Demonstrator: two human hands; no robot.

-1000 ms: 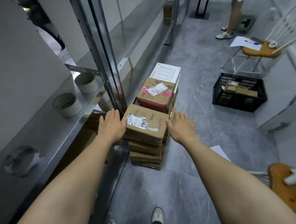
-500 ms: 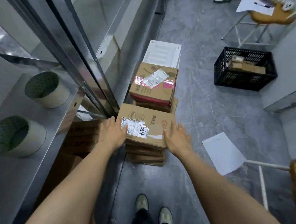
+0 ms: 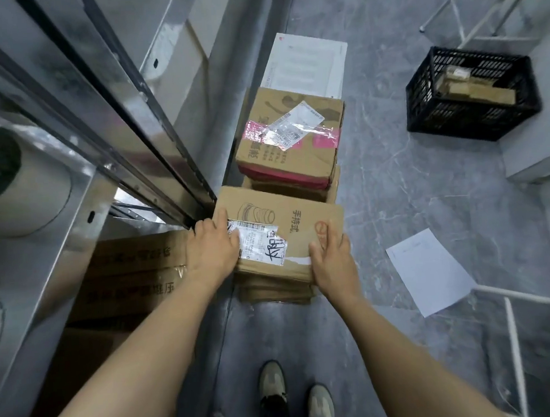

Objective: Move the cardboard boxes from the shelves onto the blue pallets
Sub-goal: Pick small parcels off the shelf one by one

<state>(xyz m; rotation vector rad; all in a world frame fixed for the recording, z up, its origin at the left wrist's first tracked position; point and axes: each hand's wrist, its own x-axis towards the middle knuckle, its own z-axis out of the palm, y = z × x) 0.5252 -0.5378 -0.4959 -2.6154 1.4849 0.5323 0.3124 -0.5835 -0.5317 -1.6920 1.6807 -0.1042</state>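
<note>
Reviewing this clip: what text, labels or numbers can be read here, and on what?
"手持式": printed on the top cardboard box.
Shipping label on it: barcode and handwritten black characters, not legible.
Pink-taped box: print and label too blurred.
Shelf cartons: characters blurred.
White sheet on floor: too small.

Matt cardboard box (image 3: 288, 227), shiny metal shelf (image 3: 97, 100), black plastic crate (image 3: 469, 123)

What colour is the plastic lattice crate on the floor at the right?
The plastic lattice crate is black; head view.
</note>
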